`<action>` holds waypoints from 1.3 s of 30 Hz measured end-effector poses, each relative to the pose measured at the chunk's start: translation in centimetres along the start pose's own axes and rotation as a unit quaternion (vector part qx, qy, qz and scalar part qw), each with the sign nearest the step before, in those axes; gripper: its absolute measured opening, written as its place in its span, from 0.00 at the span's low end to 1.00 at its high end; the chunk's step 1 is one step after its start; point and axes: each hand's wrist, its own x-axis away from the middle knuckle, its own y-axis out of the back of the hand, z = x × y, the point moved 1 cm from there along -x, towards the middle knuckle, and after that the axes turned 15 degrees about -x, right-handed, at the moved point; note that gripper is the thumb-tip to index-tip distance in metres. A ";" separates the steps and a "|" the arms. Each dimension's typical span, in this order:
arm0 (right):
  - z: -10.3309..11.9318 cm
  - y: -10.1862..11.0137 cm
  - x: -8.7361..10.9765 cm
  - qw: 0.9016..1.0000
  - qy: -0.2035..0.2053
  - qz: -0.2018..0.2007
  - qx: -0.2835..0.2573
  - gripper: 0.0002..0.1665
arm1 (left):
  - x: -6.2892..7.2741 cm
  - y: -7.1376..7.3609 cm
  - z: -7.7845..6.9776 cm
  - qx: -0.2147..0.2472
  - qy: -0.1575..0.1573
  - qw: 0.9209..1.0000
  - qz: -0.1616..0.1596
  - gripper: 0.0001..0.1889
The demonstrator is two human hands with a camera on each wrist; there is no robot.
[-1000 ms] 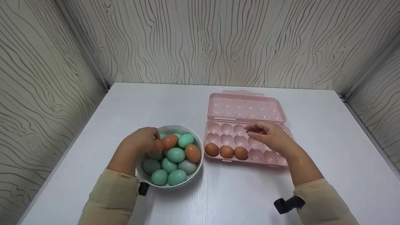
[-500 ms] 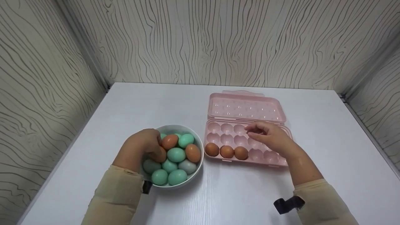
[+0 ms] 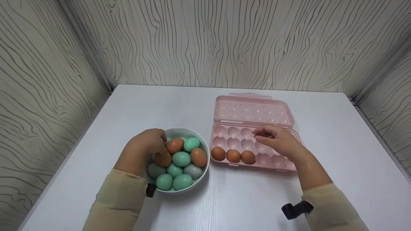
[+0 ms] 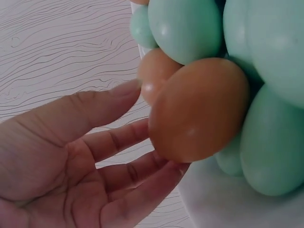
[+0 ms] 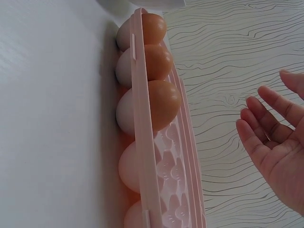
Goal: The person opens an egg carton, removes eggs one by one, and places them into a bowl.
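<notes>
My left hand (image 3: 146, 146) is over the left rim of a white bowl (image 3: 205, 173) that holds green, grey-green and brown eggs. In the left wrist view, its fingertips reach the lower edge of a brown egg (image 4: 199, 111), while the thumb (image 4: 126, 90) stands apart from that egg. A second brown egg (image 4: 159, 73) shows beyond it. My right hand (image 3: 279, 141) hovers over a pink egg box (image 3: 232, 144), fingers relaxed and nothing in them. Three brown eggs (image 3: 233, 156) sit in the box's front row, at its left end.
The egg box lid (image 3: 253, 110) lies folded back behind the tray. Both stand on a white table (image 3: 224, 202), with the bowl just left of the box. Wood-grain panels (image 3: 208, 45) rise at the back and both sides.
My left hand has shifted slightly right overall, then lifted a little off the brown egg, which now lies nearer the front of the bowl. My right hand has stayed in place.
</notes>
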 end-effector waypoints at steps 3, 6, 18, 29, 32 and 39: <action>-0.1 0.1 0.0 1.000 0.004 -0.002 0.007 0.17 | 0.0 0.2 -0.3 -0.012 0.003 1.000 -0.007 0.25; -0.1 0.1 0.0 1.000 0.006 -0.002 0.014 0.17 | 0.0 0.4 -0.7 -0.011 -0.003 1.000 -0.024 0.24; -0.1 0.2 0.0 1.000 0.003 -0.003 0.030 0.17 | 0.5 0.7 -4.0 0.060 -0.035 0.995 -0.070 0.23; -0.4 -0.1 -0.1 0.999 0.003 0.000 0.039 0.18 | -0.1 -0.2 -7.0 0.133 -0.085 0.981 -0.116 0.23; -0.5 -0.2 -0.3 0.999 0.013 0.005 0.045 0.18 | -0.4 -0.5 -7.9 0.137 -0.113 0.976 -0.127 0.22; -1.0 -0.9 -0.4 0.998 0.023 0.023 0.046 0.16 | -0.8 -1.3 -9.8 0.147 -0.149 0.969 -0.134 0.21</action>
